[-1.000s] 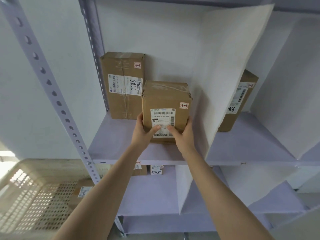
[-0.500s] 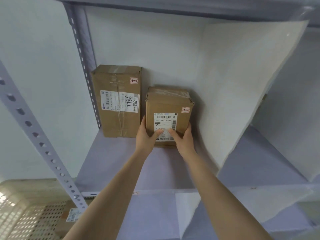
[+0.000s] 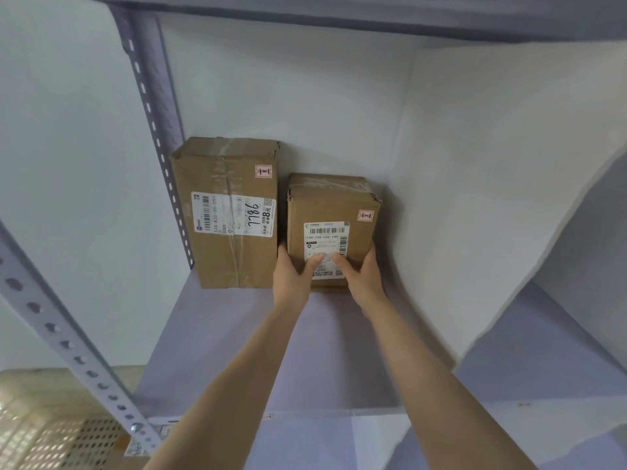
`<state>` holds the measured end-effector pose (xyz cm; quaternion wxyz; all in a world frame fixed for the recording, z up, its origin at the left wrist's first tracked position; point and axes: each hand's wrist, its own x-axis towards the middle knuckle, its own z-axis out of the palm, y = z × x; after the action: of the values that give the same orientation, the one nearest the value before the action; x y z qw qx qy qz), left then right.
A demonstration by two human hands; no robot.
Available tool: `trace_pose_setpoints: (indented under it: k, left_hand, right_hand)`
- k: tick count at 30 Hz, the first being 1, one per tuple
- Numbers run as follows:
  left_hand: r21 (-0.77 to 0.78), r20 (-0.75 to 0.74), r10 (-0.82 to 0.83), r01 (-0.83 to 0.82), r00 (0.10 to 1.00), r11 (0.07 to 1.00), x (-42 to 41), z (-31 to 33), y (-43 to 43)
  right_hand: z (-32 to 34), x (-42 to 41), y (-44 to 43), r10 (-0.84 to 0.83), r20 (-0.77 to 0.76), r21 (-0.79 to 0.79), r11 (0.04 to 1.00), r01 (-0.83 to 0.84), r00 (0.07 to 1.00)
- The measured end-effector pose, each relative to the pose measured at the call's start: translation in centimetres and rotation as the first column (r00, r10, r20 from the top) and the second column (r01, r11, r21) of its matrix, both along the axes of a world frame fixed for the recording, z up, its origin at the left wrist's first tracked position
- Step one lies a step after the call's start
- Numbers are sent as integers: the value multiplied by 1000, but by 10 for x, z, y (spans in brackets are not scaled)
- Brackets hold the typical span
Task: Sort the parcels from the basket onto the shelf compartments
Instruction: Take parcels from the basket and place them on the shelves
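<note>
Hands — left (image 3: 291,276), right (image 3: 361,274) — clasping the small box (image 3: 330,212) have pushed it to the shelf's (image 3: 237,351) back edge beside the tall box (image 3: 227,212) — ready to release.

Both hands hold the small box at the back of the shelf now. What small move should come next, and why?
Probably let go and draw both hands back. The small box appears to sit upright on the shelf, deep in the compartment, close beside the tall box and near the divider. The left hand and right hand only clasp its lower sides, so nothing seems left to adjust.
</note>
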<state>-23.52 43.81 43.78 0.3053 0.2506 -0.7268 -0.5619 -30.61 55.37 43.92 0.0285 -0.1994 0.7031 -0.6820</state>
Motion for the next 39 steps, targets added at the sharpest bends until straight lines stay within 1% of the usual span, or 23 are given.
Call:
trace_pose_setpoints:
  k: [8, 11, 16, 22, 27, 30, 33, 35, 37, 39]
  left_hand:
    - [-41, 6, 98, -98, 995, 994, -7, -3, 4]
    - [-43, 29, 103, -101, 994, 994, -6, 2, 6]
    - [6, 72, 82, -83, 994, 997, 3, 14, 8]
    - [78, 93, 149, -156, 984, 985, 17, 17, 24]
    - [52, 127, 166, -174, 978, 983, 32, 18, 27]
    - [11, 157, 165, -168, 974, 986, 43, 19, 28]
    - [11, 172, 137, -141, 975, 990, 55, 17, 29]
    - [-48, 204, 106, -98, 973, 994, 67, 17, 32]
    - [-190, 321, 91, -30, 943, 981, 81, 17, 36]
    - [-357, 450, 117, 58, 885, 932, 98, 16, 41]
  right_hand:
    - [-2, -1, -9, -102, -11, -5, 995, 101, 995]
    - [1, 0, -9, -118, -12, 14, 993, 119, 993]
    - [9, 6, -1, -87, 28, 73, 994, 85, 996]
    - [23, 18, 3, -156, 37, 167, 975, 147, 987]
    - [31, 29, 12, -129, 57, 264, 958, 110, 990]
    - [29, 42, 20, -126, 62, 322, 941, 100, 990]
    - [28, 53, 29, -107, 43, 360, 929, 84, 993]
    - [28, 59, 35, -94, 1, 409, 908, 86, 996]
    - [29, 69, 41, -74, -50, 457, 885, 89, 996]
    - [29, 81, 47, -21, -106, 510, 857, 73, 994]
